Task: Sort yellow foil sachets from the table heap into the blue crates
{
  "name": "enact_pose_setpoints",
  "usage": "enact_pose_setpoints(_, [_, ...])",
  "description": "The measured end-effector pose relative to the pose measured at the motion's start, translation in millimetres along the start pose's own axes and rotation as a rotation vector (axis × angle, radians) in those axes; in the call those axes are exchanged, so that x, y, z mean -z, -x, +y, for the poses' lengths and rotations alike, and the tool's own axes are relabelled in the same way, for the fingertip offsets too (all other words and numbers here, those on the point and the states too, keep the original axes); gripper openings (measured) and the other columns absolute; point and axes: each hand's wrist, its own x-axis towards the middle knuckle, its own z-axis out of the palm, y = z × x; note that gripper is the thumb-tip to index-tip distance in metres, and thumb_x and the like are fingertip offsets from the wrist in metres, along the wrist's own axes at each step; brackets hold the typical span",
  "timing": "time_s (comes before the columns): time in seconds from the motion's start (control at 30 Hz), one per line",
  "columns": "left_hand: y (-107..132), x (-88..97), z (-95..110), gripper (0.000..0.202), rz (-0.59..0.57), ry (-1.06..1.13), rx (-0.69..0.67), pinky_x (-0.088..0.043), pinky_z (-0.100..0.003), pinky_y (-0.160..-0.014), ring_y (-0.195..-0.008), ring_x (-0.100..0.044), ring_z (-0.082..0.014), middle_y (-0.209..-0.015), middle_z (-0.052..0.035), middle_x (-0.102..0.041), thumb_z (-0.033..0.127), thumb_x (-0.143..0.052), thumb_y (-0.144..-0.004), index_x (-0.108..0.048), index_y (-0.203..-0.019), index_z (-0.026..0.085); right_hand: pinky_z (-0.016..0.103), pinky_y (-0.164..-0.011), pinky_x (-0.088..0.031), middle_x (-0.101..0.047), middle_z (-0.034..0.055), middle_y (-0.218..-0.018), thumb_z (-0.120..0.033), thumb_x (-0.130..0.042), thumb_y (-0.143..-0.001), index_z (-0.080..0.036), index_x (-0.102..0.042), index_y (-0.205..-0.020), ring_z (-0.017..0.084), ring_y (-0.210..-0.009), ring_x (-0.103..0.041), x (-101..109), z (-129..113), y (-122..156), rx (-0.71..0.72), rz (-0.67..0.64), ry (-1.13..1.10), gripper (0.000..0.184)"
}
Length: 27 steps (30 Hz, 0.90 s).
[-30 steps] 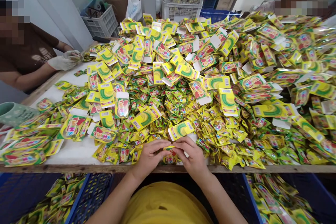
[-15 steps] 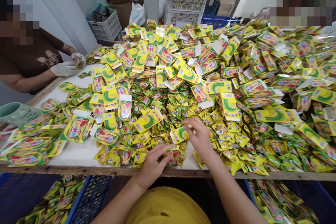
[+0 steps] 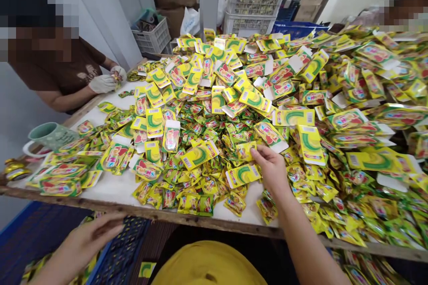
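One packet [image 3: 244,152] pinched by right hand [image 3: 272,169] — left hand [image 3: 90,237] over blue crate [image 3: 125,245]

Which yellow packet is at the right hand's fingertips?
The small yellow packet, just behind the yellow box beside the right hand: its right edge alone meets that hand's fingertips.

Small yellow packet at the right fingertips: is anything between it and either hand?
Nothing visible stands between the right hand and the yellow packet; the fingertips are on its right end. Between the left hand and that packet lie the wooden table edge and loose packets.
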Motion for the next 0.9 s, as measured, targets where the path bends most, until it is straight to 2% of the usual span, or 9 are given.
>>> enact_pose_setpoints(0.07, [-15, -32.9, 64, 0.034, -0.149, 0.214, -0.083, -0.054, -0.038, -0.089, -0.094, -0.070, -0.0276, -0.097, -0.0030, -0.076, 0.053, -0.067, -0.070, -0.076, -0.089, 0.026, 0.025, -0.048, -0.046, -0.063, 0.0002, -0.066, -0.042, -0.073, -0.070, -0.017, -0.069, -0.083, 0.012, -0.052, -0.052, -4, -1, 24, -0.127, -0.053, -0.144, 0.029])
enact_pose_setpoints(0.17, [-37, -101.3, 158, 0.037, -0.257, 0.635, -0.154, -0.056, -0.037, -0.085, -0.090, -0.070, -0.0241, -0.100, -0.0080, -0.074, 0.045, -0.067, -0.075, -0.071, -0.102, 0.020, 0.023, -0.046, -0.048, -0.065, 0.0023, -0.071, -0.042, -0.073, -0.071, -0.016, -0.067, -0.087, 0.013, -0.057, -0.055, -10, 0, 53, -0.213, -0.101, -0.229, 0.031])
enact_pose_setpoints(0.27, [-50, -163.8, 208, 0.050, -0.263, 0.895, -0.174, -0.056, -0.036, -0.082, -0.087, -0.070, -0.0223, -0.095, -0.0094, -0.074, 0.033, -0.079, -0.063, -0.067, -0.108, 0.015, 0.025, -0.047, -0.051, -0.067, 0.0024, -0.074, -0.043, -0.074, -0.071, -0.019, -0.059, -0.098, 0.015, -0.059, -0.058, -11, 3, 73, -0.242, -0.067, -0.248, 0.039])
enact_pose_setpoints(0.33, [-50, -190.4, 217, 0.044, -0.258, 0.992, -0.143, -0.057, -0.034, -0.079, -0.082, -0.070, -0.0210, -0.089, -0.0082, -0.075, 0.029, -0.079, -0.062, -0.067, -0.101, 0.013, 0.028, -0.050, -0.055, -0.068, 0.0024, -0.077, -0.041, -0.077, -0.068, -0.021, -0.055, -0.099, 0.017, -0.062, -0.061, -10, 8, 83, -0.235, -0.008, -0.241, 0.043])
enact_pose_setpoints(0.43, [-43, -207.1, 214, 0.028, -0.269, 1.070, -0.086, -0.058, -0.032, -0.074, -0.077, -0.070, -0.0192, -0.082, -0.0045, -0.074, 0.028, -0.076, -0.066, -0.065, -0.087, 0.015, 0.029, -0.055, -0.056, -0.068, 0.0031, -0.081, -0.039, -0.079, -0.066, -0.022, -0.052, -0.095, 0.019, -0.068, -0.064, -8, 16, 89, -0.200, 0.071, -0.213, 0.043])
enact_pose_setpoints(0.57, [-35, -209.2, 207, 0.017, -0.304, 1.110, -0.098, -0.060, -0.034, -0.073, -0.071, -0.068, -0.0170, -0.075, -0.0008, -0.070, 0.030, -0.070, -0.073, -0.063, -0.080, 0.016, 0.029, -0.056, -0.054, -0.067, 0.0048, -0.087, -0.041, -0.073, -0.072, -0.022, -0.052, -0.096, 0.020, -0.073, -0.064, -6, 26, 86, -0.184, 0.106, -0.162, 0.037])
enact_pose_setpoints(0.67, [-34, -209.5, 203, 0.018, -0.289, 1.081, -0.110, -0.058, -0.034, -0.078, -0.077, -0.068, -0.0183, -0.080, -0.0031, -0.071, 0.028, -0.068, -0.075, -0.065, -0.088, 0.016, 0.030, -0.064, -0.052, -0.066, 0.0071, -0.095, -0.040, -0.073, -0.073, -0.021, -0.057, -0.100, 0.022, -0.085, -0.062, -4, 31, 81, -0.126, 0.053, -0.030, 0.037])
enact_pose_setpoints(0.77, [-33, -211.6, 199, 0.025, -0.224, 1.042, -0.128, -0.055, -0.033, -0.084, -0.090, -0.068, -0.0204, -0.095, -0.0074, -0.072, 0.027, -0.067, -0.076, -0.065, -0.098, 0.015, 0.028, -0.061, -0.048, -0.063, 0.0041, -0.084, -0.041, -0.074, -0.070, -0.020, -0.060, -0.091, 0.019, -0.075, -0.058, -6, 34, 80, -0.103, 0.076, 0.063, 0.033])
enact_pose_setpoints(0.9, [-30, -214.5, 198, 0.022, -0.164, 1.054, -0.151, -0.054, -0.032, -0.084, -0.091, -0.067, -0.0193, -0.096, -0.0068, -0.072, 0.031, -0.063, -0.081, -0.064, -0.097, 0.016, 0.025, -0.056, -0.044, -0.058, -0.0006, -0.070, -0.046, -0.074, -0.070, -0.020, -0.055, -0.081, 0.014, -0.062, -0.052, -12, 35, 86, -0.141, 0.105, -0.045, 0.033])
